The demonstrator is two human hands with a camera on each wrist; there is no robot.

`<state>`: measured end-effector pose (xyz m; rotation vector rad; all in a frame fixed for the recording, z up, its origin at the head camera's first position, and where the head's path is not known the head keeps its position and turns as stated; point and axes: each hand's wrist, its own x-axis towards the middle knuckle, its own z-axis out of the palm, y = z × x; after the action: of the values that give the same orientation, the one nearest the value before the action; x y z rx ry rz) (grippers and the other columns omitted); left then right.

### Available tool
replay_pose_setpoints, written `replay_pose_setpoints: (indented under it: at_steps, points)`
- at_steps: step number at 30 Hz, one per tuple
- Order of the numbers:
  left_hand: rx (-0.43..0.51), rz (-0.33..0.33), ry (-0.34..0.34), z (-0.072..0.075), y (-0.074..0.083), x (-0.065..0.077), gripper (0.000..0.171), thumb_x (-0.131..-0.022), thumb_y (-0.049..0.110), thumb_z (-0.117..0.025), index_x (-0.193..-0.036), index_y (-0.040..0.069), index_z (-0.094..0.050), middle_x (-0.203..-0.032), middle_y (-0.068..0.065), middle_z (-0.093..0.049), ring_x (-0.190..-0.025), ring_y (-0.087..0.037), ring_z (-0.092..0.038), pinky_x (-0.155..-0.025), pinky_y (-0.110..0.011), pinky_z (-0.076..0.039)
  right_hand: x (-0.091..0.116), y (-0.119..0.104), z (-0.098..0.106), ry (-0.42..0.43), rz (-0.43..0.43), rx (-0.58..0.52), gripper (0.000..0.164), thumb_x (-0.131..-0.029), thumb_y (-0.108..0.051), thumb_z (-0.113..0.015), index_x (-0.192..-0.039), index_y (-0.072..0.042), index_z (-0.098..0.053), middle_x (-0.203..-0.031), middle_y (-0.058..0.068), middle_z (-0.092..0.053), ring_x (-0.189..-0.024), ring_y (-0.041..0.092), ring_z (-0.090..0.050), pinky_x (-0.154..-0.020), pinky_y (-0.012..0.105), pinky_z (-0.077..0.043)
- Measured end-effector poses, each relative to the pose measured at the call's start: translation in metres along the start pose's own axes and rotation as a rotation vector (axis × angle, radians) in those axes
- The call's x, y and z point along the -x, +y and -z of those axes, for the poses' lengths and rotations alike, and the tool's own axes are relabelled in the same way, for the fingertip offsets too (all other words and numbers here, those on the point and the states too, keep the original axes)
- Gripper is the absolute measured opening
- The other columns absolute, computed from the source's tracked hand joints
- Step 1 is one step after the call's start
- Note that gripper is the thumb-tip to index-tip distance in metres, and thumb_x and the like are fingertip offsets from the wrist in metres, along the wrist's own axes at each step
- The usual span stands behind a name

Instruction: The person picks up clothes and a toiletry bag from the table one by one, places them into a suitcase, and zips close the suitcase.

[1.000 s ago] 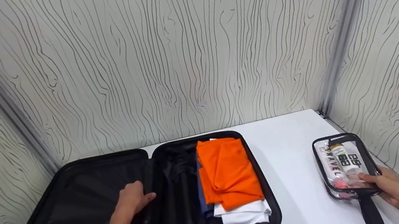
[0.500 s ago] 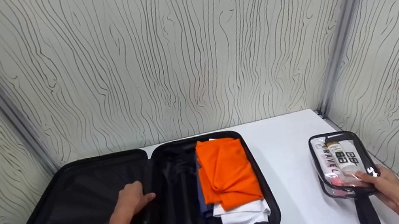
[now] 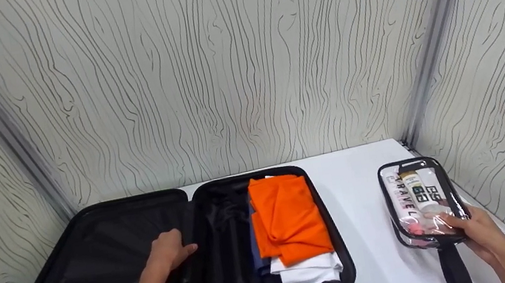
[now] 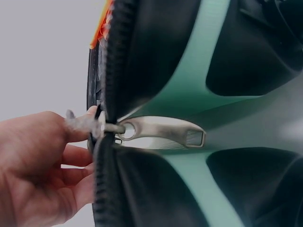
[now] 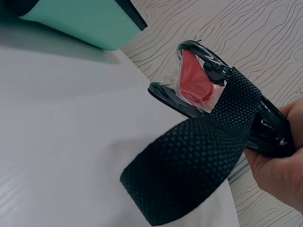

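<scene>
My right hand (image 3: 479,232) grips a clear toiletry bag (image 3: 418,196) by its right edge, thumb over the clear front. Through the plastic show a white bottle with a gold cap, "TRAVEL" lettering and a pink item. From the bag hangs a black strap, seen large in the right wrist view as a loop of webbing (image 5: 189,156). My left hand (image 3: 168,251) holds the middle edge of an opened suitcase (image 3: 343,248), between its two halves. In the left wrist view its fingers (image 4: 78,175) meet the black zippered edge beside a metal zip pull (image 4: 161,128).
A folded orange garment (image 3: 290,216) lies in the suitcase's right half, over white cloth (image 3: 309,274) and dark blue cloth (image 3: 261,261). The other half (image 3: 91,273) lies open at left. The suitcase stands on a white table (image 3: 367,224), with patterned walls (image 3: 241,72) around.
My right hand has carried the toiletry bag a little leftward and upward in the head view. The left hand stays where it was on the suitcase.
</scene>
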<state>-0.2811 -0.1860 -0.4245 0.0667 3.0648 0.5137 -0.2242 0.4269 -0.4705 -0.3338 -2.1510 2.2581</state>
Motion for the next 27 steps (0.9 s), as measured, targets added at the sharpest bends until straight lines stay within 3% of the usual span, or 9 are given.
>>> replay_pose_setpoints:
  at_steps: [2,5,13,27]
  points:
    - [0.003,-0.006,0.004,0.000,0.000,0.000,0.033,-0.083,0.029,-0.069,-0.086,-0.002,-0.059,-0.079,-0.018,-0.062,-0.073,-0.033,-0.061,-0.066,-0.046,-0.048,0.001,-0.001,-0.003,0.001,0.026,-0.027,0.039,-0.090,-0.002,-0.057,-0.125,0.003,-0.041,-0.085,-0.003,-0.064,-0.071,0.008,-0.063,-0.065,0.021,-0.052]
    - [0.003,-0.014,0.009,0.000,0.000,0.000,0.032,-0.084,0.029,-0.068,-0.084,-0.001,-0.059,-0.075,-0.016,-0.060,-0.069,-0.030,-0.060,-0.064,-0.044,-0.048,0.002,-0.003,-0.008,-0.003,0.058,-0.065,0.020,-0.089,-0.001,-0.057,-0.106,-0.010,-0.049,-0.085,-0.002,-0.066,-0.072,0.009,-0.064,-0.065,0.022,-0.052]
    - [-0.014,-0.023,0.016,-0.001,0.000,0.002,0.033,-0.084,0.029,-0.068,-0.089,-0.003,-0.059,-0.077,-0.016,-0.060,-0.072,-0.031,-0.061,-0.066,-0.044,-0.048,0.006,-0.010,-0.023,-0.012,0.100,-0.085,0.018,-0.089,-0.001,-0.058,-0.100,-0.015,-0.053,-0.085,-0.002,-0.067,-0.073,0.010,-0.065,-0.066,0.022,-0.052]
    - [-0.005,-0.017,0.009,-0.001,-0.001,0.001,0.032,-0.084,0.028,-0.068,-0.089,-0.002,-0.059,-0.079,-0.017,-0.061,-0.075,-0.033,-0.061,-0.069,-0.046,-0.049,0.011,-0.021,-0.050,-0.027,0.099,-0.064,0.020,-0.088,0.001,-0.057,-0.105,-0.005,-0.050,-0.084,-0.001,-0.064,-0.073,0.009,-0.063,-0.067,0.022,-0.052]
